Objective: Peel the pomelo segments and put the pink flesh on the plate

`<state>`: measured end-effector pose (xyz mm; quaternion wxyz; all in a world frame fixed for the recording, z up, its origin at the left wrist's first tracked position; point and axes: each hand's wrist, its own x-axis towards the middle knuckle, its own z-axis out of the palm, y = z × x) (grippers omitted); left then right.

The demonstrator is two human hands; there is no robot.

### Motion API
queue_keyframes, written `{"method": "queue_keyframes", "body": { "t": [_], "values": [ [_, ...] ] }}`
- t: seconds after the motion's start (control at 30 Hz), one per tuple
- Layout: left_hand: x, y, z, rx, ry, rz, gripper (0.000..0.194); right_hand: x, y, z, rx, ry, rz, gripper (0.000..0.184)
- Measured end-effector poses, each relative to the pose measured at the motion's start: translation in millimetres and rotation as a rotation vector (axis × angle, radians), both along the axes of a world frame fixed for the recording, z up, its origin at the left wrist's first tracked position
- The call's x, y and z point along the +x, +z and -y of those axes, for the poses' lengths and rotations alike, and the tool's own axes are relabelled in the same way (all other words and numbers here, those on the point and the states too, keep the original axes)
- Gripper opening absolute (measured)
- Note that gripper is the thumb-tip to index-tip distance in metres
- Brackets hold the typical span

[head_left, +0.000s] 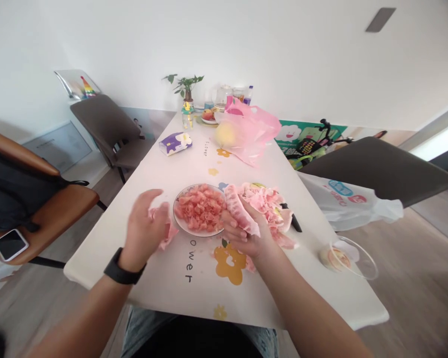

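Observation:
A white bowl [179, 223] full of peeled pink pomelo flesh [199, 208] sits mid-table in front of me. My left hand [144, 226], with a black watch on the wrist, is curled around a piece of pink peel [168, 233] just left of the bowl. My right hand [246, 236] grips a long pomelo segment [239, 211] right of the bowl. Behind that hand lies a heap of pink peel scraps [271, 204], with a black knife handle [293, 221] beside it.
A white table [194, 293] with flower prints carries a tissue pack [175, 143], a pink plastic bag [252, 129] over a yellow fruit, a potted plant [186, 88] and jars at the far end. A clear lid [353, 256] lies right. Chairs flank the table; a phone [10, 244] lies on the left chair.

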<state>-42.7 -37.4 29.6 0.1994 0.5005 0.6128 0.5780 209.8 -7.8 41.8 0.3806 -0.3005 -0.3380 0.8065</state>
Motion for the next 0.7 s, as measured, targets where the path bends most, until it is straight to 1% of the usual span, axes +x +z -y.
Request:
{"method": "queue_keyframes", "body": {
  "t": [0.07, 0.1, 0.17, 0.2, 0.23, 0.3, 0.33, 0.4, 0.43, 0.5, 0.53, 0.6, 0.7],
  "values": [
    [36.8, 13.6, -3.0, -0.066, -0.247, 0.189, 0.034, -4.4, 1.1, 1.8, -0.001, 0.033, 0.099, 0.056],
    [53.6, 16.7, -6.5, -0.105, -0.380, 0.322, 0.035, -5.8, 1.1, 2.8, 0.001, 0.030, 0.140, 0.054],
    [79.7, 15.3, -15.5, -0.247, -0.688, 0.535, 0.030, -4.9, -0.4, 4.3, 0.010, 0.002, 0.215, 0.050],
    [88.3, 12.1, -20.1, -0.310, -0.805, 0.602, 0.028, -1.9, -1.9, 4.5, 0.009, -0.015, 0.244, 0.048],
    [94.0, 8.1, -24.2, -0.326, -0.886, 0.670, 0.029, 3.0, -3.6, 4.2, 0.012, -0.041, 0.279, 0.047],
    [98.9, 0.2, -29.7, -0.305, -0.945, 0.744, 0.030, 17.4, -6.7, 2.5, 0.079, -0.143, 0.407, 0.045],
    [99.3, -2.8, -31.1, -0.290, -0.951, 0.766, 0.031, 26.1, -7.6, 1.6, 0.152, -0.227, 0.504, 0.044],
    [99.1, -7.0, -31.8, -0.260, -0.944, 0.778, 0.031, 42.8, -6.6, 0.8, 0.364, -0.396, 0.731, 0.045],
    [99.3, -8.7, -31.5, -0.249, -0.940, 0.772, 0.031, 49.6, -4.7, 1.5, 0.463, -0.415, 0.797, 0.044],
    [101.0, -12.0, -30.5, -0.232, -0.918, 0.743, 0.029, 58.0, 1.5, 5.4, 0.608, -0.350, 0.858, 0.036],
    [102.4, -14.1, -29.9, -0.224, -0.899, 0.725, 0.028, 59.5, 5.1, 8.2, 0.665, -0.312, 0.894, 0.029],
    [105.3, -18.8, -28.6, -0.214, -0.860, 0.697, 0.027, 58.3, 11.9, 14.4, 0.744, -0.270, 0.992, 0.017],
    [107.3, -25.5, -25.6, -0.195, -0.816, 0.682, 0.030, 52.2, 16.2, 20.9, 0.832, -0.257, 1.120, 0.019]
  ]
}}
